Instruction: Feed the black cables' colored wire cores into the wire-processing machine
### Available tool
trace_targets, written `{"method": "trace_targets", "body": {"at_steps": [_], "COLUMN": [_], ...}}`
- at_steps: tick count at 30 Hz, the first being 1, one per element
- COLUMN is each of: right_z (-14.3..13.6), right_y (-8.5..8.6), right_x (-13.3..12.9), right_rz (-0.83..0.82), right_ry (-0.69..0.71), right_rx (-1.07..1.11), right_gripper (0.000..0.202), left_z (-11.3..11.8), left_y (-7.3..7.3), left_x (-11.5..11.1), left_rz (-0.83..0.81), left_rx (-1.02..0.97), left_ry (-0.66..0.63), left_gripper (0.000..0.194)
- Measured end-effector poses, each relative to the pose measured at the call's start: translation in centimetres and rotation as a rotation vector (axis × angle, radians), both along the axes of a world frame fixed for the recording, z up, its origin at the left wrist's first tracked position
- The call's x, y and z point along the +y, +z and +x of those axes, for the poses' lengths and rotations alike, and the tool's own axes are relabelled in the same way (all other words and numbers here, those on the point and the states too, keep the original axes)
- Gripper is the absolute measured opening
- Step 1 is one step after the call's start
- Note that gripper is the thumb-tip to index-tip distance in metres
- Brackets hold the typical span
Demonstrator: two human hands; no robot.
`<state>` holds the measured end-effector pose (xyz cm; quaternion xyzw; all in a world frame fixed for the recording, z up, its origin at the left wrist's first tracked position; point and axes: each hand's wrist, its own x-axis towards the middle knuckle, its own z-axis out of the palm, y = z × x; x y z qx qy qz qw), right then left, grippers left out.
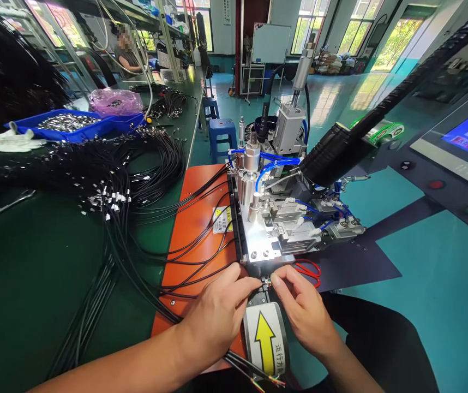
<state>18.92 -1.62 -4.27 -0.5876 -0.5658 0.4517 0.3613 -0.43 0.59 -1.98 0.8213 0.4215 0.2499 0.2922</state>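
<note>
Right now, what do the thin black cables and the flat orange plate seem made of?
Thin black cables: probably plastic-sheathed, softly shiny, with coloured wires at some ends.
Flat orange plate: perhaps painted metal, smooth and evenly coloured, though plastic is possible.

White plate [274, 316]: 1 yellow arrow [265, 343], "运行方". Orange base's [191, 224] label [222, 222]: yellow warning triangle, print illegible.

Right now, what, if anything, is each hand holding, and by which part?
The left hand appears to pinch a cable near its tip. The right hand is at that tip too; whether it grips anything cannot be told.
</note>
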Motion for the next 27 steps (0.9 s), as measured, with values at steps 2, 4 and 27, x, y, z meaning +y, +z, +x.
{"method": "trace_targets", "body": {"at_steps": [2, 4, 27], "right_z": [0.0, -0.1, 0.2], "right_y": [0.0, 0.0, -1.1], "right_x": [-0.1, -0.1, -1.3], "right_rz": [0.005, 0.006, -0.168], "right_ry": [-0.005, -0.008, -0.085], "right_rx": [-0.006, -0.013, 0.222], "right_gripper": [0.027, 0.027, 0.035], "left_z": [0.0, -0.1, -0.2], "left_y": [0.0, -0.1, 0.6], "left_x": [0.0, -0.1, -0.3], "left_rz": [-0.002, 0.002, 0.202], "left_rx": [0.016, 0.035, 0.389], "left_ry": [-0.002, -0.004, -0.053], "left_gripper": [0.028, 0.027, 0.026]}}
